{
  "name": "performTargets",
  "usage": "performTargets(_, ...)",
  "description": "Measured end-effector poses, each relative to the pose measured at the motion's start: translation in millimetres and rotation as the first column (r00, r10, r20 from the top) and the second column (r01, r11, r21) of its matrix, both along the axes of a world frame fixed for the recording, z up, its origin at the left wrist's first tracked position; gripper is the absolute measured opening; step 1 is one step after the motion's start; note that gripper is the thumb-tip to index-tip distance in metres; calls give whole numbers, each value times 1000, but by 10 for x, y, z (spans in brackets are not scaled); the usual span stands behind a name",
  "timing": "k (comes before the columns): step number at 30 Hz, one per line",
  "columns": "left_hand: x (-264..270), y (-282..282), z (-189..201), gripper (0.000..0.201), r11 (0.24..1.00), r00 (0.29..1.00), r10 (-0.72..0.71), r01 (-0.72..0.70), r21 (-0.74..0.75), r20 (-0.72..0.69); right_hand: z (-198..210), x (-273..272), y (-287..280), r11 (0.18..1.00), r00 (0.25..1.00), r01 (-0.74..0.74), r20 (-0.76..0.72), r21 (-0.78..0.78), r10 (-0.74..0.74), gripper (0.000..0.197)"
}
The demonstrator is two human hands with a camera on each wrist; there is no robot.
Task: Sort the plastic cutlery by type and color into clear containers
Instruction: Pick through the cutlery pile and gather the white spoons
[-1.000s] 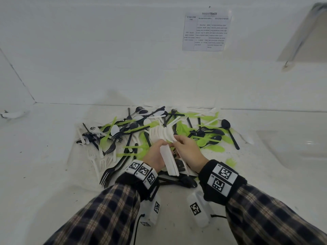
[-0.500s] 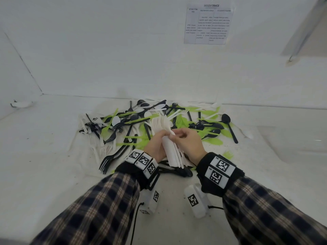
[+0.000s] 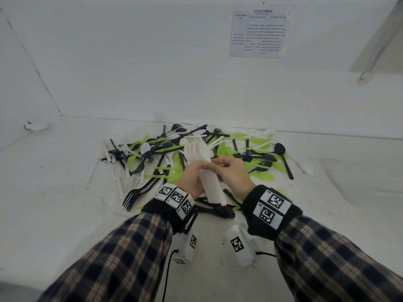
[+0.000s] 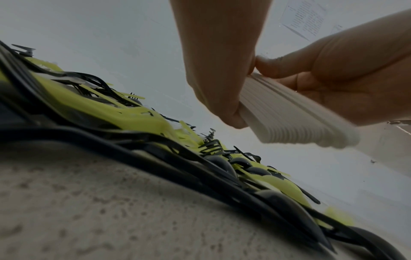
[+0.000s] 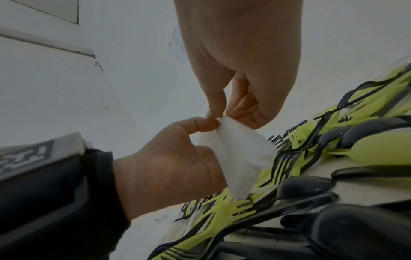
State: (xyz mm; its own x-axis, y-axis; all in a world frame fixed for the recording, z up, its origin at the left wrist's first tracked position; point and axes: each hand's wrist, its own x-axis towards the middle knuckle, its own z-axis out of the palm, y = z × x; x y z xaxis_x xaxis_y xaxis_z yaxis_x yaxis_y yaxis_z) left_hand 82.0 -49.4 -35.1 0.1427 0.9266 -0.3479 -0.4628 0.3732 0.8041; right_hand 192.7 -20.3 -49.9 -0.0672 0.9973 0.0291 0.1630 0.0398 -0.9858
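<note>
We see a white table (image 3: 54,192) bearing a heap of black, green and white cutlery (image 3: 165,153) toward twelve o'clock.

My head camera looks down over the cutlery pile (image 3: 196,158); both wrist cameras sit low beside it, angled upward, close, sharing the white spoon stack (image 4: 289,112).

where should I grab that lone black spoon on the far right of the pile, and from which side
Pinch the black spoon by its handle, near the end closest to you, coming from above and the right. It lies flat with its bowl pointing away, and that handle end sticks out onto bare table, clear of the pile.
</note>
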Motion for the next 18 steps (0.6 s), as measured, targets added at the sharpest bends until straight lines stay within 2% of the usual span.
performTargets(4, -3, 18, -22, 40, 1000, 1000, -10, 10, -4, 17, 39, 24, 7, 1000, 1000, -4, 14, -1, 4, 17)
performTargets(11, 49, 35, -27, 34, 1000, 1000, 22, -23, 7, 18, 55, 56, 17, 999, 998, -45, -51, -25, 44, 18)
performTargets(18, -34, 55, -27, 39, 999, 996, 52, -52, 4, 73, 51, -61, 52, 999, 1000, 2, -13, 34, -1, 10)
